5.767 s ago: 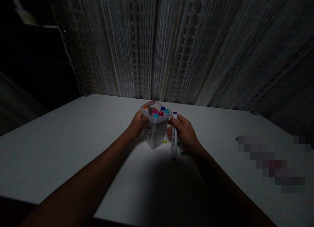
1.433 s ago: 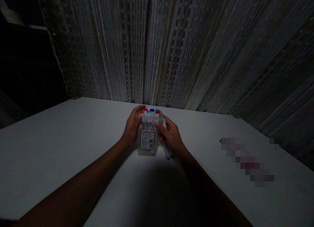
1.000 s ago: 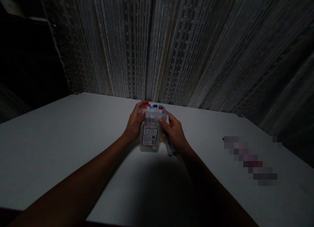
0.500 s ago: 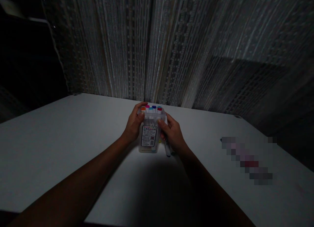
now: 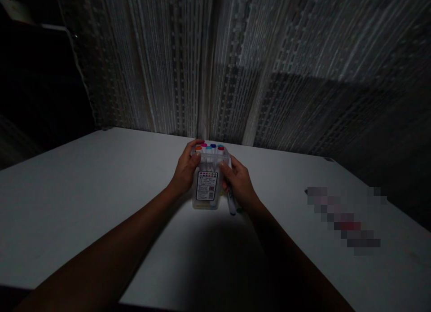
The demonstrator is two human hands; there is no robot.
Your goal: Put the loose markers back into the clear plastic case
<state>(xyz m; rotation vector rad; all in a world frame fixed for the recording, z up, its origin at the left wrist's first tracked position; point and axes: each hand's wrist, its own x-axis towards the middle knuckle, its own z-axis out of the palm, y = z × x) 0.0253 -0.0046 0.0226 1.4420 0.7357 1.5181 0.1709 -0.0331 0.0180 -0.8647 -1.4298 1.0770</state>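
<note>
A clear plastic marker case [image 5: 204, 203] stands upright between my two hands, with a printed label on its near face. Several markers [image 5: 208, 148] show their orange, pink, blue and red ends at its top. My left hand [image 5: 184, 172] is wrapped round the left side, thumb on the near rim. My right hand [image 5: 239, 181] grips the right side, its thumb pressed on the front. Beneath the right palm, loose markers [image 5: 231, 204] stick out downward, one with a dark blue end and another with a green end. The right fingertips are partly hidden behind the case.
The white table [image 5: 101, 186] spreads out round my arms. To the right lies a blurred-out long item [image 5: 343, 217] with pinkish and red patches, too pixelated to name. A grey striped curtain [image 5: 188, 69] hangs along the table's far edge. The room is dim.
Both hands keep their hold on the marker case. Everything on the table sits slightly further right in the view, and the curtain's folds and shadow have shifted.
</note>
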